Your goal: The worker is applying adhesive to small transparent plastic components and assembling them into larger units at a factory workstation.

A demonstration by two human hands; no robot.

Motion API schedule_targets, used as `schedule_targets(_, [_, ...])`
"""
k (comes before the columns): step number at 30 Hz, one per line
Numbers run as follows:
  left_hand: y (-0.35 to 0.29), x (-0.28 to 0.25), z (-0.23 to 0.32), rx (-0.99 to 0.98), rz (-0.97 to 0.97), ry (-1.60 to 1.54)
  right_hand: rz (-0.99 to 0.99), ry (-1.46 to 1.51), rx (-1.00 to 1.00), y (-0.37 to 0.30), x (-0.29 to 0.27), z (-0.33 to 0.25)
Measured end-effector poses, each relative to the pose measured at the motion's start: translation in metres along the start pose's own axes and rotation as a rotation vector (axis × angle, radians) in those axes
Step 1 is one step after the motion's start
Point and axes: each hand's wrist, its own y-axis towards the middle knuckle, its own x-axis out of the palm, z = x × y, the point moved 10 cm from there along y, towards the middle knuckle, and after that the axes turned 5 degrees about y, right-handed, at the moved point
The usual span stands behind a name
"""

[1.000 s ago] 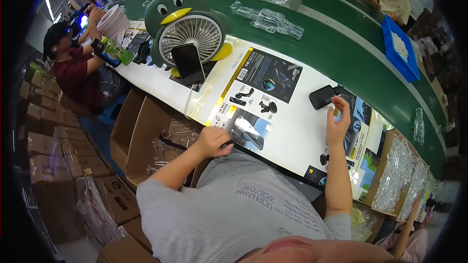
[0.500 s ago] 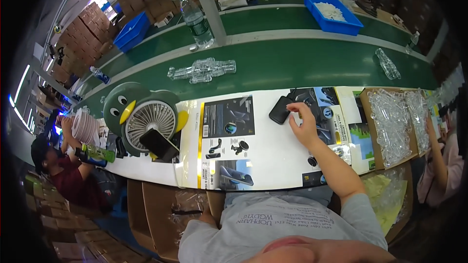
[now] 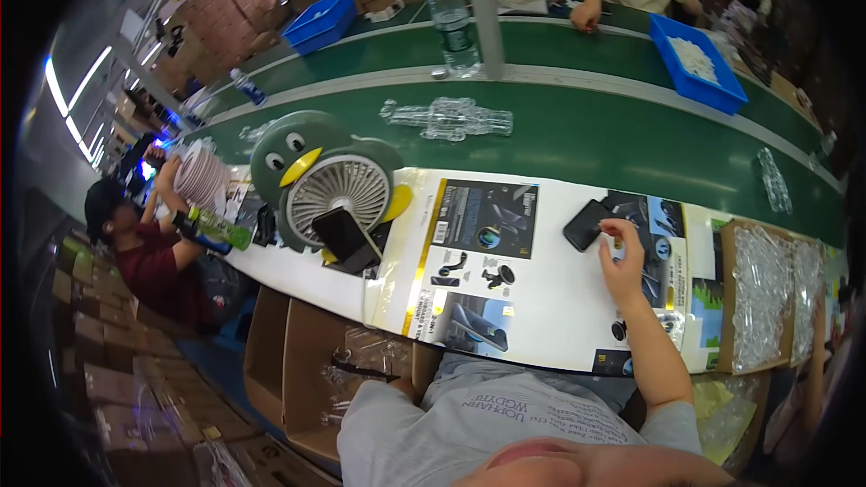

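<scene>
My right hand (image 3: 622,263) reaches over the white table (image 3: 559,307), fingers curled, its fingertips at the edge of a small black rectangular device (image 3: 585,224). The device lies on flat printed packaging sheets (image 3: 487,216). Whether the fingers pinch anything is too small to tell. Small black parts (image 3: 492,278) lie on the sheet to the left of the hand. My left hand is out of sight below the table edge, hidden by my grey shirt.
A penguin-shaped desk fan (image 3: 334,185) has a phone (image 3: 343,234) leaning on it. The green conveyor belt (image 3: 586,140) carries clear plastic trays (image 3: 451,117); a water bottle (image 3: 451,13) and blue bins (image 3: 695,59) stand behind. A carton of clear parts (image 3: 762,293) is right; a co-worker (image 3: 149,257) left.
The view has swung and tilted. My left hand, on the table's near edge a second ago, has dropped out of sight. My right hand stays by the black device.
</scene>
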Motion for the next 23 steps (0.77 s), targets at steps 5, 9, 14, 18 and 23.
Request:
schedule_targets(5, [-0.002,0.015,-0.007,-0.043,-0.186,0.11,0.007,0.038,0.011,0.001,-0.002,0.007])
schedule_targets(9, [0.004,0.019,-0.012,-0.009,-0.334,0.196,0.0,0.011,0.004,-0.002,-0.003,0.006])
schedule_targets(14, [0.007,0.038,-0.033,-0.143,-0.283,-0.031,-0.071,0.048,0.0,-0.005,0.01,0.0])
schedule_targets(18, [0.016,0.014,-0.006,-0.146,-0.302,-0.105,-0.011,0.017,0.017,-0.005,0.002,0.012])
schedule_targets(23, [0.015,0.032,-0.015,-0.114,-0.539,0.02,0.003,0.058,0.02,-0.004,0.004,0.013])
